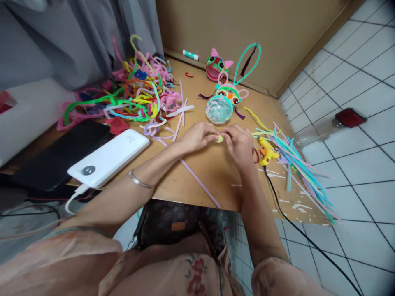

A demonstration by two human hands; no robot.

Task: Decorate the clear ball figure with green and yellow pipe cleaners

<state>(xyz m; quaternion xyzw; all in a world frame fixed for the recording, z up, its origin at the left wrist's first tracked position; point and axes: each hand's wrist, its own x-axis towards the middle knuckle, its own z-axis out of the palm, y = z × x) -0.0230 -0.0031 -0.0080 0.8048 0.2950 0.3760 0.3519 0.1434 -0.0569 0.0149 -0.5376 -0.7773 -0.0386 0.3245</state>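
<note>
Over the middle of the table, my left hand [202,136] and my right hand [239,142] meet fingertip to fingertip. Pinched between them is a small pale yellow piece [219,139], which looks like curled pipe cleaner; the fingers cover part of it. Just beyond the hands lies a clear round shell with a turquoise rim [219,110]. Touching it from behind is a pipe-cleaner animal head [230,95] with pink loop ears and a tall turquoise loop. Right of my right hand rests a yellow glue gun [268,151].
Tangled coloured pipe cleaners [145,92] heap at the left, behind a white power bank [108,158] and a black phone-like slab [61,154]. Straight pipe cleaners [304,168] overhang the right edge. A red-and-green head [216,65] and a glue stick [190,55] sit at the back. A black cord [296,230] trails down.
</note>
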